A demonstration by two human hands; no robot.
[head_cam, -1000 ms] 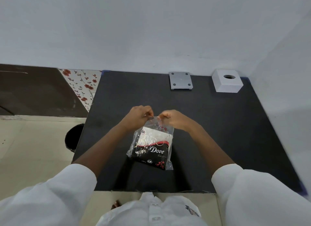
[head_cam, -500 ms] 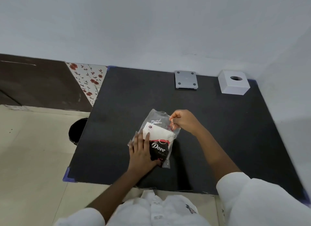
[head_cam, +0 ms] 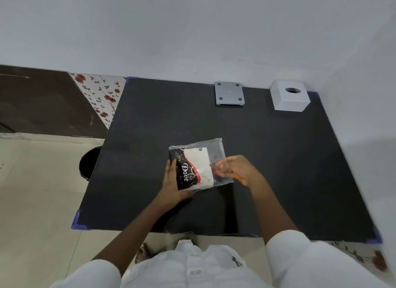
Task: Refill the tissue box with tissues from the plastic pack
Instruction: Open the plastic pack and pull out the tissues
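Observation:
A clear plastic pack of tissues with a black, white and red "Dove" print lies in the middle of the black table, turned sideways. My left hand grips its black left end. At the pack's loose clear end on the right, my right hand has its fingers in or against the plastic. The white square tissue box with a round hole on top stands at the table's far right corner, well away from both hands.
A grey square plate with four corner dots lies at the table's back edge, left of the box. White walls close the back and right sides. A dark bin stands on the floor off the table's left edge.
The pack has been turned so its open end faces right. My left hand moved from lying on top of it to gripping its left end. My right hand moved to the open end.

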